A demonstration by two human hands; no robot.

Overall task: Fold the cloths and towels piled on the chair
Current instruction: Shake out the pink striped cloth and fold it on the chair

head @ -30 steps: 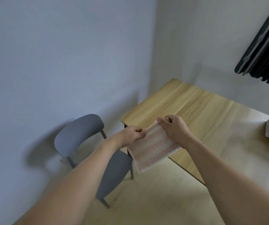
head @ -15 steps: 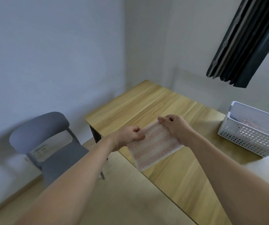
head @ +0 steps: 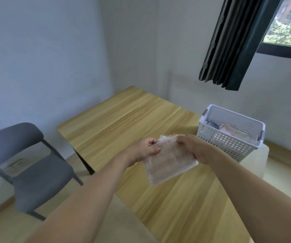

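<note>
looks like the folding on this one is pretty much done. the small pink striped towel (head: 169, 160) is already a compact rectangle, held up in the air over the tabletop (head: 116, 123), not touching it. the left hand (head: 145, 150) is closed on the towel's upper left corner, thumb on top and fingers curled under. the right hand (head: 194, 148) is clamped along the right edge, fingers wrapped round the far side so i can't see how deep the grip goes. both forearms are stretched out in front at about the same height, wrists turned in toward each other, and the towel hangs down from the top edge between them.

the grey chair (head: 34, 165) on the left has nothing on the seat as far as i can see, so this may be the last piece. the white basket (head: 229, 141) just right of the hands already has folded stuff in it. my guess for the next move: swing it right and lower it in flat so the fold doesn't flop open.
</note>
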